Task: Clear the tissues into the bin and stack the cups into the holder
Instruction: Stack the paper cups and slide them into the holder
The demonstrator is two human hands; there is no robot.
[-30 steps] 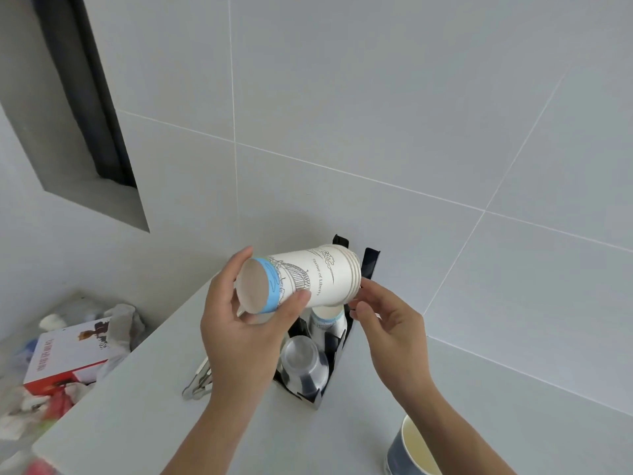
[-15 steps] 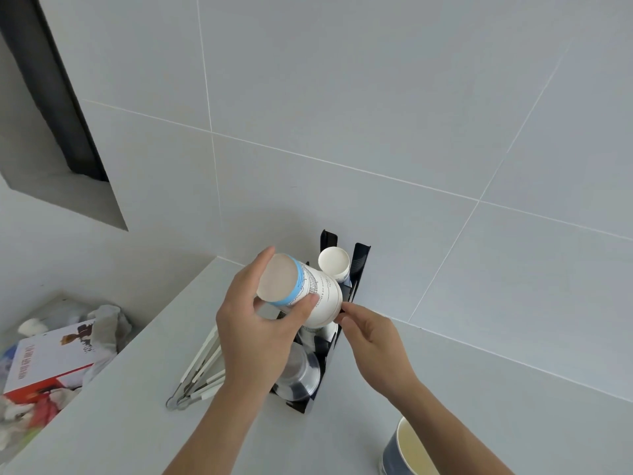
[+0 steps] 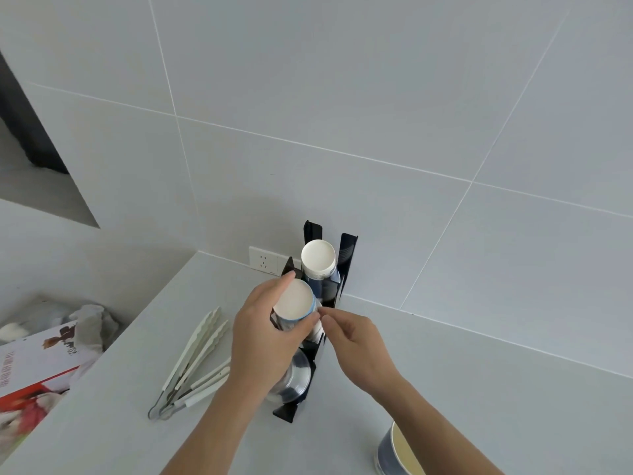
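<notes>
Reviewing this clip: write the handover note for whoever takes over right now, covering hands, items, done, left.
Left hand grips the stack of paper cups, base up, over the black holder's middle slot.
Right hand pinches the stack's edge.
Done: the back slot holds cups; the bin holds tissues.
Left: seat this stack; the blue cup waits on the counter.

The person's two arms show from the lower edge, both bare along their whole visible length, with no sleeve, watch, band or ring on them. The left hand (image 3: 265, 341) and the right hand (image 3: 359, 347) are ungloved, with short, unpainted nails on the fingers (image 3: 334, 317).
</notes>
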